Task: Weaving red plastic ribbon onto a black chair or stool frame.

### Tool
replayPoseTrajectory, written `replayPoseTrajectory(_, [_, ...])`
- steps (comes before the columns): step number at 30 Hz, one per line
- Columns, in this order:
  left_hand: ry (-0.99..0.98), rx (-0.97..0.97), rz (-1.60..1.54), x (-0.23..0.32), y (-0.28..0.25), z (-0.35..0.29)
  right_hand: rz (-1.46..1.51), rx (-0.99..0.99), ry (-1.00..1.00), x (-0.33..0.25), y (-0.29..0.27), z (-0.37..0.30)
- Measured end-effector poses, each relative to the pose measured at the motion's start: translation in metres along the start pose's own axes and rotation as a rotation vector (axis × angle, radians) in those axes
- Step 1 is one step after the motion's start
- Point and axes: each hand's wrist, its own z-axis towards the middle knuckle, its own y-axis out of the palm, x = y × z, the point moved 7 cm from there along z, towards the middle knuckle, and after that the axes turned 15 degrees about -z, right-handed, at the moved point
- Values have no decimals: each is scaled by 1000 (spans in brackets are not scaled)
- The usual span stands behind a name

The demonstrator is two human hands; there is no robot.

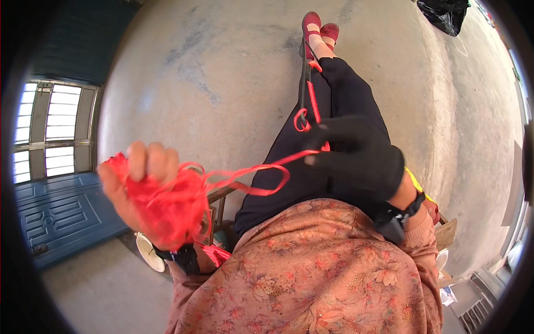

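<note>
My left hand (139, 172), bare, is closed around a loose bundle of flat red ribbon (178, 209) at the left. A loop of the ribbon runs across to my right hand (361, 161), which wears a black glove with bare fingertips and is above my lap. The ribbon passes between its thumb and fingers; motion blurs them. Just beyond that hand, a thin black strap (303, 92) stretches along my legs to my feet. Red ribbon wrapping (312, 103) lies along it, with a small red loop (301, 119) near my right hand.
My legs in dark trousers stretch forward, with red shoes (311, 22) at the end. A blue door (61, 214) and a barred window (61, 114) are at left. A pale round container (149, 251) stands by my left forearm. A black plastic bag (445, 14) lies far right.
</note>
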Motion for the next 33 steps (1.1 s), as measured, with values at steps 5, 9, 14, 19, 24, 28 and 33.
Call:
replayPoseTrajectory(5, [-195,287,578,-46,-92,18,727,90,220,24,2,-52])
replayPoseTrajectory(9, [-374,141,886,-129,-105,29,843,190,190,25,11,-66])
replayPoseTrajectory(14, [23,93,1204,-169,-90,48,830,158,374,21,13,-78])
replayPoseTrajectory(19, [-251,140,1228,-167,-108,45,541,301,412,1,-15,-80])
replayPoseTrajectory(24, [-60,213,559,-103,-91,59,365,535,397,47,-71,-41])
replayPoseTrajectory(28, [135,186,850,-78,-91,67,-307,615,302,82,-48,-16])
replayPoseTrajectory(33, [-124,-124,1737,-144,-101,66,-212,311,408,107,13,-5])
